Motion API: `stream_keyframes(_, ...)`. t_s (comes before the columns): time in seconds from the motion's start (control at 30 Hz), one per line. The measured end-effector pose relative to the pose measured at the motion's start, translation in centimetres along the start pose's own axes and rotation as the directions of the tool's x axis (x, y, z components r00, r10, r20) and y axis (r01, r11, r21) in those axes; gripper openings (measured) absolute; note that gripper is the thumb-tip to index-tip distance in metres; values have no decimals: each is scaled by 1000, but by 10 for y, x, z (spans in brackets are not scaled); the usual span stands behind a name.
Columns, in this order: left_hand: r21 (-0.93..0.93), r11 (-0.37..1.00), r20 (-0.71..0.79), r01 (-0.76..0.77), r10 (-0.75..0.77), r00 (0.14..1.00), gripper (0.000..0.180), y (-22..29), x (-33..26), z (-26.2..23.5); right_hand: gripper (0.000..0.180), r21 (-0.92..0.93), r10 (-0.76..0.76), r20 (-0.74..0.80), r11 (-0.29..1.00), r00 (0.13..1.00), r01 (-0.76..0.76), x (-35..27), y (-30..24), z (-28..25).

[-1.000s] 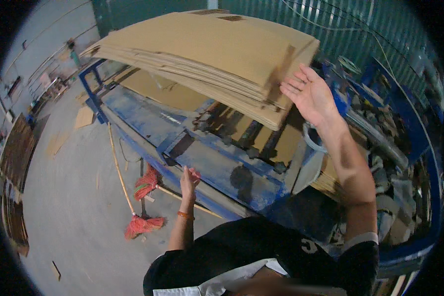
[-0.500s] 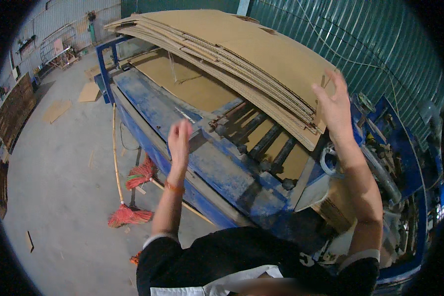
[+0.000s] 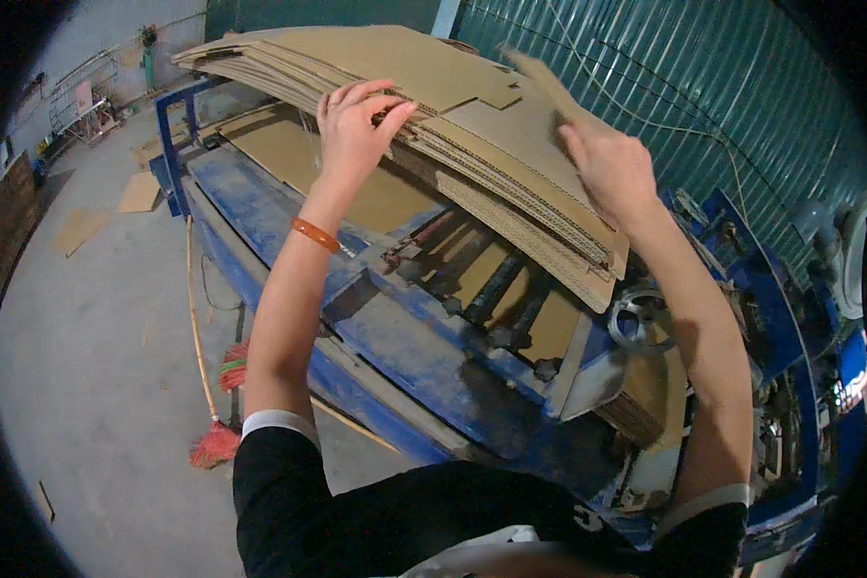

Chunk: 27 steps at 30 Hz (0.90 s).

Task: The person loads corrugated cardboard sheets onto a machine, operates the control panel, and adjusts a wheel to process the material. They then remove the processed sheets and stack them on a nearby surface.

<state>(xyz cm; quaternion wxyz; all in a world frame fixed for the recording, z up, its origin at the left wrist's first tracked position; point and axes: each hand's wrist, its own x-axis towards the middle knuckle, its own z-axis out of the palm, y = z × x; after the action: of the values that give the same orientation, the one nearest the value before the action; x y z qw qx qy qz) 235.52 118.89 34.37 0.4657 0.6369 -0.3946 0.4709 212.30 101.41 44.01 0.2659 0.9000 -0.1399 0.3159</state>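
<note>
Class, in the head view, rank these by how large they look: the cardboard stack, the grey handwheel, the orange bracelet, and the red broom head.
1. cardboard stack, by far the largest.
2. grey handwheel.
3. red broom head, close to the handwheel and farther from the camera, so this order is unsure.
4. orange bracelet, smallest.
</note>
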Motion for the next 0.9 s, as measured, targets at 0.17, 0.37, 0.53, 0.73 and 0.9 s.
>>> stream_keyframes(0.17, -116, 993, -91, -36, 25, 996, 31, -3, -7, 7, 26, 67, 18, -287, 998, 958, 2, -5, 31, -18)
stream_keyframes(0.37, -824, 319, -53, 468, -867, 495, 76, -14, 10, 16, 35, 318, -288, 29, 911, 957, 265, -18, 3, 2)
stream_keyframes(0.53, -704, -241, 586, 668, -728, 355, 46, -48, 31, 13, 44, 669, -314, 191, 734, 930, 111, -26, 10, 11)
stream_keyframes(0.73, -660, -198, 650, 725, -634, 419, 17, -38, 59, -3, 44, 516, 253, 331, 758, 909, -399, -56, 37, 11)
stream_keyframes(0.9, -571, 766, 335, 295, -111, 936, 41, 10, -16, -84, 45, 845, 437, 527, -175, 729, -505, -106, 42, 9)
